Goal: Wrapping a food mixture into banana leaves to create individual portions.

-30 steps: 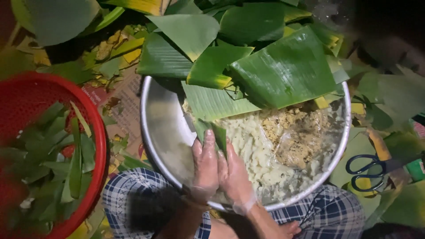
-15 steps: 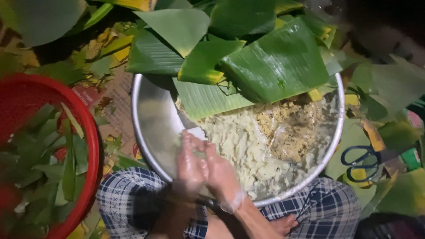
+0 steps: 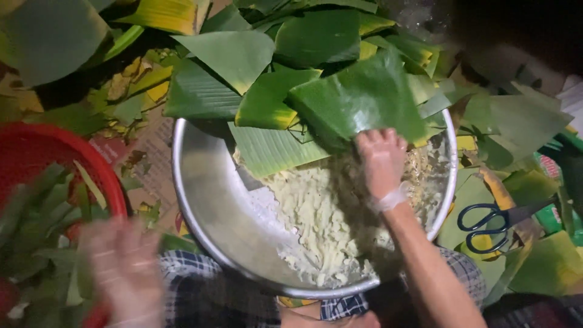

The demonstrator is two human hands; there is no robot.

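A large metal bowl (image 3: 200,206) holds pale yellow shredded filling (image 3: 316,212). Cut green banana leaf pieces lie over its far rim. My right hand (image 3: 381,163), in a thin clear glove, reaches across the filling, and its fingers grip the near edge of a big leaf piece (image 3: 358,100). My left hand (image 3: 124,270), also gloved and blurred by motion, is at the lower left beside the red basket (image 3: 36,146). Its fingers are spread and I see nothing in it.
The red basket holds several folded green leaf parcels (image 3: 48,243). Black-handled scissors (image 3: 495,220) lie to the right of the bowl among leaf scraps. More leaves are piled at the back. My checked-cloth lap (image 3: 212,291) sits under the bowl's near rim.
Both hands were together at the bowl's near rim. Now the left hand has swung out toward the red basket, and the right hand has reached forward onto the big leaf.
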